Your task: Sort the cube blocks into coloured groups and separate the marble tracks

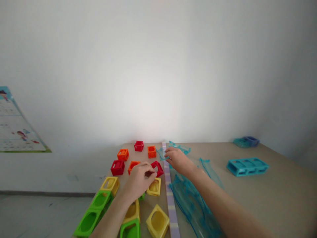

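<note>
My right hand (pixel 178 159) reaches over the far part of the lilac-striped strip. Its fingers are closed on a see-through blue plastic piece (pixel 161 154). My left hand (pixel 141 177) hovers above the blocks with its fingers curled together. Its fingertips are beside a tilted red block (pixel 159 169); what they pinch, if anything, I cannot make out. Partly behind that hand is an orange block (pixel 133 165), and a yellow block (pixel 154 187) lies just below the fingertips. Under my right forearm spreads a crumpled see-through blue plastic piece (pixel 192 200).
More cube blocks lie left of the striped strip (pixel 170 198): red (pixel 117 168), orange (pixel 123 154), yellow (pixel 158 222) and green (pixel 100 200). Farther right are a joined turquoise block row (pixel 247 166) and a dark blue block (pixel 252 141). A white wall (pixel 158 72) stands behind the table.
</note>
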A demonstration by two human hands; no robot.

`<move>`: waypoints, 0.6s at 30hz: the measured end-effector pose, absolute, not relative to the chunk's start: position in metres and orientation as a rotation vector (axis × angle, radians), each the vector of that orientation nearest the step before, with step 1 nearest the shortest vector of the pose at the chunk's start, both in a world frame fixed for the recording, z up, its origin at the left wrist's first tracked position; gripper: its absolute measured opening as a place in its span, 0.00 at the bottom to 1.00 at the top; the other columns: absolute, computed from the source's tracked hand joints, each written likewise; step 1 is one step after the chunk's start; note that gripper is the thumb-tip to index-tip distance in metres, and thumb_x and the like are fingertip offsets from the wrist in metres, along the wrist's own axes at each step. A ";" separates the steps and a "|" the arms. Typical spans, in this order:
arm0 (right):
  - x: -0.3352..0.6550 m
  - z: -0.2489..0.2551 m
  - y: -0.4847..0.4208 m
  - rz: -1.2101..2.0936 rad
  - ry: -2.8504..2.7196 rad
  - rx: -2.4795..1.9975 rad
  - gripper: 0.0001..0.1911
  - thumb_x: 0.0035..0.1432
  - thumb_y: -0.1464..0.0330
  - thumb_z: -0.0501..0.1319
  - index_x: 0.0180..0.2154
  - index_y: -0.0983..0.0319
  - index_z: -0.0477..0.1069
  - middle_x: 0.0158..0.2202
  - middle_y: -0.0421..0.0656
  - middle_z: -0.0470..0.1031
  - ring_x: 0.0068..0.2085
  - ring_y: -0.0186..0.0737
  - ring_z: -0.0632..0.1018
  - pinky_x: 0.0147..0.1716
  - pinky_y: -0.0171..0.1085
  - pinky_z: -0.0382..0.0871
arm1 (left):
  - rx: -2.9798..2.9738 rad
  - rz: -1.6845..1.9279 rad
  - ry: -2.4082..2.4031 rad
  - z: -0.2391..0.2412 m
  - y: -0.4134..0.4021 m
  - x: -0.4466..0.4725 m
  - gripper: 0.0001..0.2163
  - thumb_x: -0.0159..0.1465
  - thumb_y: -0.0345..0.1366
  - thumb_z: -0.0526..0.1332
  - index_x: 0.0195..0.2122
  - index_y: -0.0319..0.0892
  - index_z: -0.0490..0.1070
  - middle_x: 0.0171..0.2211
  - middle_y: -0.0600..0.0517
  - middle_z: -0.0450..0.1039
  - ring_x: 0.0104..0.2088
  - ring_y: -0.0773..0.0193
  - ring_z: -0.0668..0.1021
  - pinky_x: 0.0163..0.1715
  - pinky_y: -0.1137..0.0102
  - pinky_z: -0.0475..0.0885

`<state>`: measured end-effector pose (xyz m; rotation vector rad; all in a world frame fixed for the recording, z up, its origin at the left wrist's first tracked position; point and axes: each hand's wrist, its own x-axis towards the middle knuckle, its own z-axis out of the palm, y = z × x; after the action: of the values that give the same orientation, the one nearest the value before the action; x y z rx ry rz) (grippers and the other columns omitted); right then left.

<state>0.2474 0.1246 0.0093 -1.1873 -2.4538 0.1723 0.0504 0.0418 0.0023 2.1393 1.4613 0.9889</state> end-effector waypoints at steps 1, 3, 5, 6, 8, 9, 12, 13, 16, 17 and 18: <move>0.249 0.009 0.125 0.165 -2.447 -1.207 0.09 0.56 0.78 0.59 0.35 0.65 0.78 0.44 0.50 0.77 0.46 0.43 0.77 0.51 0.40 0.67 | 2.128 1.018 1.457 0.000 0.043 0.050 0.06 0.59 0.32 0.59 0.28 0.41 0.75 0.32 0.51 0.75 0.32 0.64 0.77 0.35 0.71 0.71; 0.251 0.011 0.122 0.152 -2.438 -1.242 0.12 0.54 0.79 0.58 0.36 0.66 0.78 0.43 0.51 0.77 0.46 0.43 0.77 0.51 0.41 0.68 | 2.105 1.081 1.448 -0.004 0.045 0.048 0.04 0.58 0.31 0.60 0.30 0.41 0.75 0.33 0.51 0.74 0.33 0.65 0.77 0.35 0.71 0.72; 0.252 0.015 0.117 0.136 -2.441 -1.234 0.16 0.52 0.80 0.57 0.42 0.67 0.76 0.46 0.54 0.75 0.49 0.46 0.75 0.53 0.42 0.66 | 2.088 1.134 1.432 -0.008 0.047 0.047 0.04 0.58 0.30 0.60 0.31 0.41 0.74 0.33 0.51 0.73 0.33 0.66 0.77 0.35 0.72 0.72; 0.252 0.018 0.113 0.139 -2.456 -1.190 0.20 0.50 0.81 0.57 0.46 0.68 0.74 0.49 0.55 0.74 0.52 0.47 0.74 0.54 0.43 0.65 | 2.082 1.152 1.417 -0.009 0.047 0.047 0.04 0.58 0.30 0.60 0.32 0.41 0.74 0.34 0.51 0.73 0.33 0.66 0.77 0.34 0.72 0.73; 0.249 0.025 0.103 0.194 -2.503 -1.017 0.29 0.46 0.81 0.58 0.53 0.68 0.69 0.54 0.55 0.71 0.56 0.48 0.71 0.56 0.43 0.62 | 2.078 1.167 1.378 -0.009 0.048 0.047 0.03 0.58 0.29 0.60 0.32 0.41 0.73 0.34 0.51 0.71 0.33 0.66 0.76 0.35 0.73 0.73; 0.247 0.028 0.099 0.244 -2.527 -0.911 0.31 0.46 0.80 0.58 0.55 0.68 0.67 0.56 0.54 0.70 0.57 0.48 0.70 0.57 0.43 0.62 | 2.075 1.170 1.359 -0.008 0.048 0.048 0.03 0.58 0.29 0.60 0.32 0.42 0.72 0.35 0.52 0.70 0.34 0.66 0.76 0.36 0.72 0.74; 0.238 0.035 0.088 0.387 -2.540 -0.756 0.28 0.51 0.73 0.61 0.55 0.66 0.66 0.54 0.52 0.72 0.54 0.47 0.73 0.54 0.42 0.64 | 2.041 1.186 1.303 -0.006 0.046 0.050 0.04 0.57 0.27 0.60 0.33 0.42 0.71 0.36 0.52 0.68 0.36 0.66 0.76 0.38 0.72 0.75; 0.235 0.036 0.087 0.411 -2.530 -0.777 0.26 0.52 0.70 0.62 0.54 0.66 0.67 0.52 0.52 0.74 0.51 0.47 0.74 0.51 0.42 0.65 | 2.026 1.190 1.288 -0.006 0.045 0.050 0.05 0.57 0.27 0.60 0.34 0.42 0.71 0.37 0.52 0.67 0.37 0.66 0.76 0.39 0.71 0.75; 0.232 0.035 0.090 0.463 -2.460 -0.937 0.19 0.52 0.67 0.64 0.46 0.64 0.71 0.41 0.48 0.78 0.39 0.43 0.77 0.40 0.38 0.68 | 1.989 1.185 1.270 -0.008 0.045 0.051 0.11 0.57 0.26 0.59 0.40 0.44 0.70 0.41 0.51 0.66 0.39 0.66 0.77 0.41 0.70 0.76; 0.232 0.034 0.092 0.488 -2.415 -0.994 0.16 0.51 0.67 0.64 0.44 0.64 0.72 0.37 0.46 0.79 0.35 0.40 0.76 0.36 0.36 0.67 | 1.991 1.186 1.280 -0.009 0.045 0.051 0.13 0.57 0.26 0.58 0.43 0.45 0.69 0.42 0.51 0.66 0.38 0.67 0.77 0.40 0.69 0.76; 0.233 0.034 0.094 0.512 -2.356 -1.041 0.15 0.51 0.67 0.64 0.42 0.64 0.72 0.34 0.44 0.78 0.32 0.38 0.76 0.32 0.35 0.66 | 2.004 1.197 1.302 -0.009 0.046 0.050 0.15 0.58 0.26 0.58 0.45 0.45 0.68 0.43 0.51 0.66 0.37 0.67 0.77 0.40 0.69 0.76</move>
<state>0.2331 0.0940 0.0339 -1.0414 -2.3559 0.5119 0.0497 0.0464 -0.0093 2.0040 1.3017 1.1969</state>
